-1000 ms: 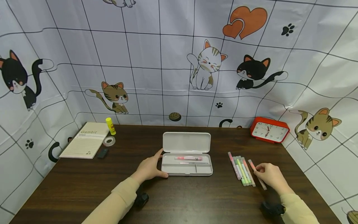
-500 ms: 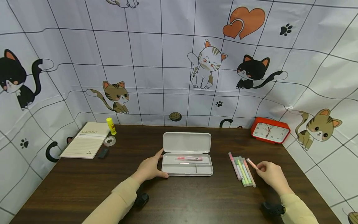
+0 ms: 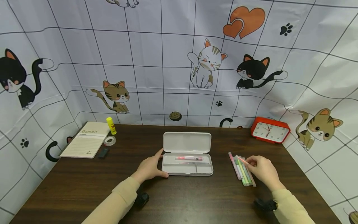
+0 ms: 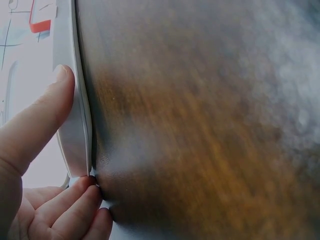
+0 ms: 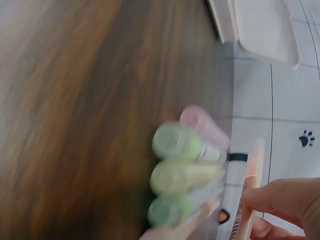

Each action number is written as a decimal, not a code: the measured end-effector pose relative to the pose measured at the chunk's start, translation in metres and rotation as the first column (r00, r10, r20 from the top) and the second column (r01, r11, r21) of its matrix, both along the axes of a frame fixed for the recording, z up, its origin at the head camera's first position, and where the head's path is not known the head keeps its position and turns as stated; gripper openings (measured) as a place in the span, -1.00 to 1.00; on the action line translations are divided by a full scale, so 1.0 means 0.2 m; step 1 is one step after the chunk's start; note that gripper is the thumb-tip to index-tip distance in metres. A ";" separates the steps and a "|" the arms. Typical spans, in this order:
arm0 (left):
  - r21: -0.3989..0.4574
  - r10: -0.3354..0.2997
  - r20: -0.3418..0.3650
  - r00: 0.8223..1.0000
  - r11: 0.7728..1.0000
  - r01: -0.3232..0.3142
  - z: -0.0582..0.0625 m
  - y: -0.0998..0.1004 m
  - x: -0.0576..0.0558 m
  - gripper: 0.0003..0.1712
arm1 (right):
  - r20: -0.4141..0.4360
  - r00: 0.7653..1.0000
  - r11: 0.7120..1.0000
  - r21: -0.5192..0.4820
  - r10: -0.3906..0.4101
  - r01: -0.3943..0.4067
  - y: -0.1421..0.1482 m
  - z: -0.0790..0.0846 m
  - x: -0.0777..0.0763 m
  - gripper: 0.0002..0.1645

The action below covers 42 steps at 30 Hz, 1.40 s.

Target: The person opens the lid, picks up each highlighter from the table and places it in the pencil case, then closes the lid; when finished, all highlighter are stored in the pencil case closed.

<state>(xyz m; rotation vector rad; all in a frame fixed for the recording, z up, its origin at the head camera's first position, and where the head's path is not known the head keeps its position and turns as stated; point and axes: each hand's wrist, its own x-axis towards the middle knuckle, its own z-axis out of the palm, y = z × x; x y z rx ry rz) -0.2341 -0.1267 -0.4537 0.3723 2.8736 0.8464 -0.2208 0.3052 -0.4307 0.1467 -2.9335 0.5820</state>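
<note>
My left hand [image 3: 148, 168] holds the open white pencil case [image 3: 186, 142] at its left end, the thumb [image 4: 42, 117] along the front wall and the fingers [image 4: 75, 212] at the end. Inside lie a pink highlighter [image 3: 186, 158] and a thin pen [image 3: 193, 163]. To the right, my right hand [image 3: 263, 170] pinches a peach-coloured highlighter [image 5: 245, 210] between thumb and fingers, raised over a row of pens. That row has a pink highlighter [image 3: 234, 166] at its left, then several green, yellow and pale ones [image 5: 187, 175], side by side on the table.
A red alarm clock [image 3: 270, 130] stands at the back right of the dark wooden table [image 3: 179, 199]. At the back left are a notepad [image 3: 86, 140], a yellow glue stick [image 3: 111, 125], a roll of white tape [image 3: 109, 141] and a small dark block [image 3: 103, 153]. A cat-patterned sheet hangs behind.
My right hand has lifted the peach highlighter from the table, right of the row, and moved it left over the other pens. The left hand and the pencil case stay put.
</note>
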 end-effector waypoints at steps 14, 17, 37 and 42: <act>0.005 0.005 -0.001 1.000 1.000 -0.005 0.00 0.00 -0.01 0.30 | -0.037 0.994 0.995 -0.025 0.100 -0.101 -0.25 0.02 -0.07 -0.89; 0.003 0.005 0.000 1.000 1.000 -0.005 0.00 0.00 -0.01 0.30 | -0.054 0.990 0.991 -0.028 0.129 -0.131 -0.30 0.02 -0.09 -0.91; 0.008 0.016 0.005 1.000 1.000 -0.016 0.00 0.00 -0.01 0.31 | -0.071 0.967 0.969 -0.008 0.246 -0.247 -0.61 -0.02 -0.16 -0.92; 0.010 0.020 0.007 1.000 1.000 -0.020 0.00 -0.01 -0.01 0.31 | -0.061 0.962 0.963 0.000 0.268 -0.268 -0.67 -0.03 -0.17 -0.93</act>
